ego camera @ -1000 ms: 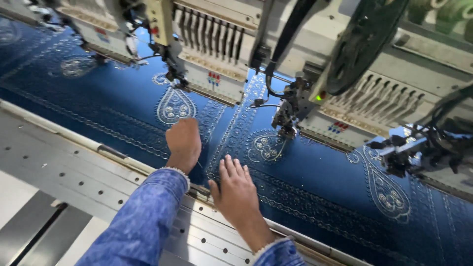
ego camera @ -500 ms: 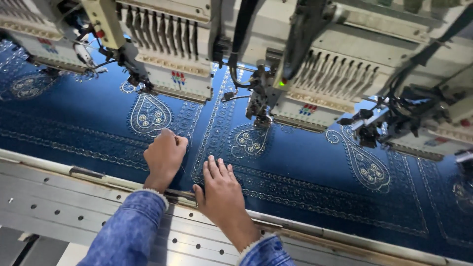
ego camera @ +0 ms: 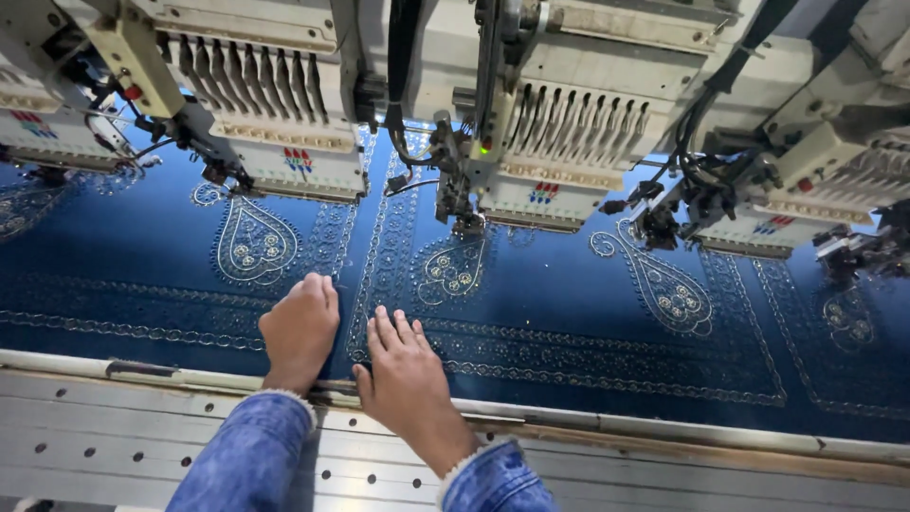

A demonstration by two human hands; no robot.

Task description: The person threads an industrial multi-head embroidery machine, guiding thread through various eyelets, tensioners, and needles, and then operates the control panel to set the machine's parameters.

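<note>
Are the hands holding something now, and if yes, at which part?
Nothing is held. The left hand, curled, and the right hand, flat with fingers spread, both rest on the blue embroidered fabric near its front edge.
</note>
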